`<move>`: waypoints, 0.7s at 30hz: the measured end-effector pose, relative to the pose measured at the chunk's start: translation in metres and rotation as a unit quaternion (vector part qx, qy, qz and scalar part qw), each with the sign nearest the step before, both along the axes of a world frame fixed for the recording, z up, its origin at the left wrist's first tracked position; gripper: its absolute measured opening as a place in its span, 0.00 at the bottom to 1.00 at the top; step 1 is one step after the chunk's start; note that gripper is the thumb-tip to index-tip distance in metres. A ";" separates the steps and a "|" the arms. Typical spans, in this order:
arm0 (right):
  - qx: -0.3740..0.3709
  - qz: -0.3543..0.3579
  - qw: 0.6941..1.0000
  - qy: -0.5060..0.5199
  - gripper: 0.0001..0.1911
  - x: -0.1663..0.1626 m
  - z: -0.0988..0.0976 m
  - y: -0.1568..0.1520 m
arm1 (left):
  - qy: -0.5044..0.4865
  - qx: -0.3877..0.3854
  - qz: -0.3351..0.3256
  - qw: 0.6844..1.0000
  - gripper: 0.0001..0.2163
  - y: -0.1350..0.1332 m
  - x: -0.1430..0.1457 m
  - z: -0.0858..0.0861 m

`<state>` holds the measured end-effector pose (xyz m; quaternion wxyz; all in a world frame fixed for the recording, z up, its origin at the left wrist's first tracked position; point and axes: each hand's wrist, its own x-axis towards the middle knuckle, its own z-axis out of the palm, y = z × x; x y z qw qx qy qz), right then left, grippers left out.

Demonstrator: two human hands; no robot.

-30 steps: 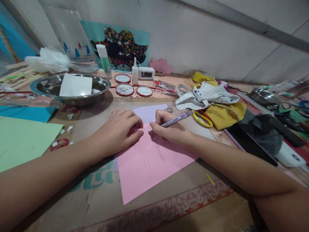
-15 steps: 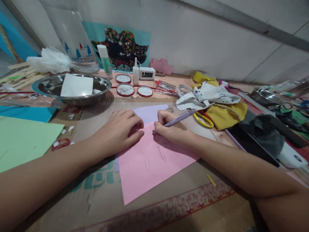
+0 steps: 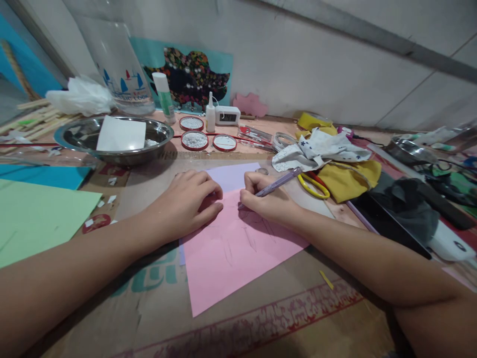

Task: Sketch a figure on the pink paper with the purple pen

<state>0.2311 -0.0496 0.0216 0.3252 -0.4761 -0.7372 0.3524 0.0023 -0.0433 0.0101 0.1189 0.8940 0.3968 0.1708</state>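
My right hand (image 3: 266,196) grips a purple pen (image 3: 278,184), its tip down on a sheet of pink paper (image 3: 212,283). Several thin pencil-like lines run across the pink sheet, some partly covered by the right hand. My left hand (image 3: 194,201) rests on the sheet's upper left part, fingers bent and thumb apart from them, with nothing held. Beneath the pink sheet lies a lilac sheet (image 3: 234,171), showing at the top and at the left edge.
At the back left stand a steel bowl (image 3: 156,149) with white paper, a glue stick (image 3: 164,97) and lids of white beads (image 3: 194,140). Yellow-handled scissors (image 3: 315,186) lie under cloth scraps (image 3: 328,149) on the right. Light green paper (image 3: 44,223) lies at left.
The pen tip has shifted very slightly to the right over the pink paper. The whole view has moved a little; my left hand stays in place on the sheet.
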 end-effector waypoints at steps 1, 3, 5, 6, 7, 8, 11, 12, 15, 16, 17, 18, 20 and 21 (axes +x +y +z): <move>0.001 0.001 1.000 -0.002 0.12 0.000 0.000 0.000 | -0.002 0.002 0.001 1.000 0.13 0.000 0.000 0.000; 0.006 0.002 1.000 -0.006 0.12 0.000 0.000 0.001 | -0.005 0.007 0.002 1.000 0.12 0.000 0.000 -0.001; 0.007 0.004 1.000 -0.008 0.12 0.000 0.000 0.002 | -0.004 0.009 0.002 1.000 0.12 0.000 0.000 -0.001; 0.005 0.002 1.000 -0.008 0.12 0.001 0.001 0.002 | -0.003 0.009 0.001 1.000 0.12 0.000 0.000 -0.001; 0.001 -0.006 1.000 -0.004 0.12 0.001 0.001 0.001 | -0.002 0.009 0.000 1.000 0.11 0.000 0.000 -0.001; -0.002 -0.019 1.000 0.003 0.13 0.001 0.002 0.000 | -0.001 0.009 -0.001 1.000 0.12 0.000 0.000 0.000; -0.012 -0.053 0.997 0.051 0.14 0.001 0.005 -0.003 | -0.004 0.007 -0.003 1.000 0.12 0.000 0.000 0.001; -0.025 -0.049 0.996 0.070 0.15 0.000 0.005 -0.004 | -0.005 0.006 -0.002 1.000 0.12 0.000 0.000 0.001; -0.079 -0.001 0.991 0.105 0.17 -0.002 0.003 -0.006 | -0.005 0.006 -0.002 1.000 0.13 0.000 0.000 0.001; -0.093 0.010 0.990 0.109 0.17 -0.002 0.001 -0.006 | -0.006 0.008 -0.003 1.000 0.13 0.000 0.000 0.000; -0.100 0.016 0.989 0.110 0.17 -0.003 -0.001 -0.005 | -0.006 0.010 -0.004 1.000 0.13 0.000 -0.001 0.000; -0.102 0.018 0.989 0.108 0.17 -0.003 -0.002 -0.005 | -0.006 0.012 -0.005 1.000 0.13 0.000 -0.001 -0.001; -0.102 0.014 0.989 0.103 0.16 -0.004 -0.003 -0.004 | -0.004 0.014 -0.006 1.000 0.13 0.001 -0.001 -0.002; -0.100 0.011 0.990 0.101 0.16 -0.004 -0.003 -0.004 | -0.002 0.015 -0.005 1.000 0.13 0.001 -0.001 -0.002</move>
